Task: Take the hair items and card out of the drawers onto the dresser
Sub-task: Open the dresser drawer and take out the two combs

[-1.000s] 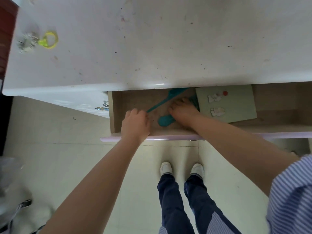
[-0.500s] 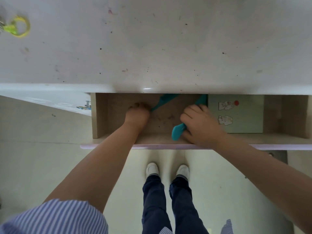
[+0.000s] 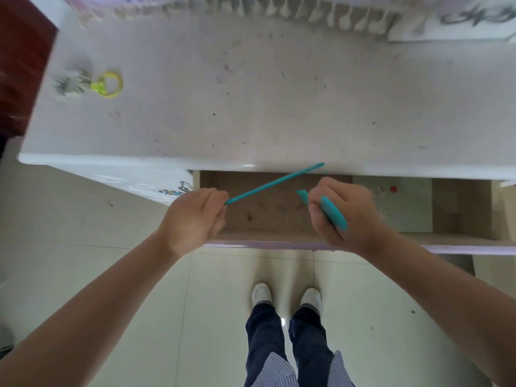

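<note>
Your left hand pinching a thin teal tail comb above the open wooden drawer, your right hand closed around a smooth teal piece, perhaps a clip, green card lying flat inside, speckled white dresser beyond.

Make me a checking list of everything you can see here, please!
Surface: white dresser top, speckled with dirt marks.
Job's things: thin teal stick-shaped hair item in the left hand; wider teal hair item in the right hand; pale green card with small stickers flat in the open wooden drawer.
Clutter: yellow ring with a blurry white bit, left on the dresser.
Grippers: both hands closed on their items, above the drawer.
Cables: nothing seen.
Surroundings: pale tiled floor, fringed cloth at the back.
</note>
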{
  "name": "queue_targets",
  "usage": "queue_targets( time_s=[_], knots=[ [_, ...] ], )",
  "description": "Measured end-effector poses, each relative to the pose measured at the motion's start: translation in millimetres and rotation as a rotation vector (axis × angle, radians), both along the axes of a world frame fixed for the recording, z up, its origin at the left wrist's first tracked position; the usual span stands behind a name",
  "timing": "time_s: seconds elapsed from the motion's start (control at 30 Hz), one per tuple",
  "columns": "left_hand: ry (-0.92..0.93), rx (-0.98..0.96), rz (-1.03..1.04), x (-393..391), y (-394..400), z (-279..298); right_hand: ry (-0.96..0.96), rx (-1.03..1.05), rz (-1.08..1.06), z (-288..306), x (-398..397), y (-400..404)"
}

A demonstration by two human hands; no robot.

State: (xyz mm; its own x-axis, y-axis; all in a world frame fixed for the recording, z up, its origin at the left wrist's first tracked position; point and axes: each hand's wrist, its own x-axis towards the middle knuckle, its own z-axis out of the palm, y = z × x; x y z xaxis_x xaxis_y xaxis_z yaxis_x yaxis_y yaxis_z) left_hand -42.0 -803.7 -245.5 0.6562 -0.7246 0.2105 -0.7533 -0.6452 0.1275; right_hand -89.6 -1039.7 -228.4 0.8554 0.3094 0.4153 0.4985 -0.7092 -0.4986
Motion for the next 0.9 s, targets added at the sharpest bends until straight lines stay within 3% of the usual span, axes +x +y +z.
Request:
queue_targets(
  time_s=[0.13,0.23,0.3,0.4,0.57,0.77,0.9],
  knots=[
    [-0.186,-0.142,0.153,13.4,25.5,17.7,-0.061,0.128,0.059,36.3,27.0,26.5],
    [-0.209,-0.118,0.331,38.8,26.2,24.1,-0.049,-0.089,0.045,35.5,63.1,41.8],
    [-0.127,0.022,0.485,57.6,22.6,23.2,0.017,-0.252,0.028,22.1,85.2,53.6],
    [0.142,0.280,0.692,77.2,8.4,9.7,0.192,-0.425,-0.072,-8.4,117.0,75.0],
    [0.218,0.339,0.782,96.3,-1.0,-22.5,0.326,-0.543,-0.164,-50.6,152.6,90.1],
    [0.386,0.249,0.832,109.9,0.0,-15.4,0.412,-0.431,-0.185,-54.9,147.6,83.8],
    [0.214,0.125,0.730,78.0,-14.9,-4.5,0.169,-0.178,-0.359,-46.7,88.1,41.0]
  ],
)
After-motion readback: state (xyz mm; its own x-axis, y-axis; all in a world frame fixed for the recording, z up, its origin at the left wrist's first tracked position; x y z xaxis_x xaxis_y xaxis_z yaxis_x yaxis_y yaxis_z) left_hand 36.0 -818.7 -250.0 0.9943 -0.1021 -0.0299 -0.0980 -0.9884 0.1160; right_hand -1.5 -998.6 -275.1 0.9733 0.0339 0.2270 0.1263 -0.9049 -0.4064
